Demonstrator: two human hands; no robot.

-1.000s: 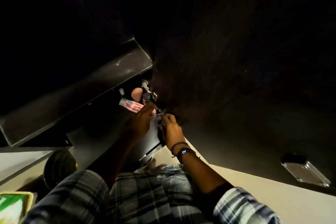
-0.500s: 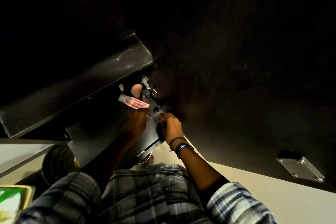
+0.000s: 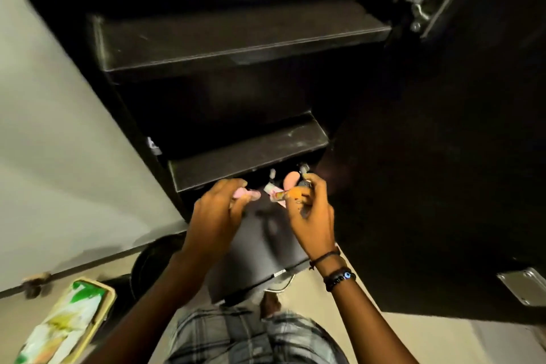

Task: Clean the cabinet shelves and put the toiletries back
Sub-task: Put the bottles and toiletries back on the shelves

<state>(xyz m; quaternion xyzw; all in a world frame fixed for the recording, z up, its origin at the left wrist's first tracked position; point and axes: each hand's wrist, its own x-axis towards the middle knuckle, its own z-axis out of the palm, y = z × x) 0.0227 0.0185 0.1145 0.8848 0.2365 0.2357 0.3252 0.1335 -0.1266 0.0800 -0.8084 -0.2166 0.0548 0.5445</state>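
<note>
Where the hands meet above the bottom shelf point(image 3: 260, 248), both grips are clamped: the left hand point(image 3: 217, 213) pinches a small pink item point(image 3: 246, 194) at its fingertips; the right hand point(image 3: 310, 213) curls round an orange-capped tube point(image 3: 285, 194), which juts left out of the fingers toward the pink item, not touching it. Just beyond, toward the shelf's right side, sit a pink sponge point(image 3: 292, 178) and a small white bottle point(image 3: 272, 173), beneath the middle shelf point(image 3: 251, 156).

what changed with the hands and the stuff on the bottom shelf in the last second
The hands have drawn apart. The left hand now pinches a small pink item; the right hand grips an orange-and-pink tube. The pink sponge stays at the back of the bottom shelf.
</note>
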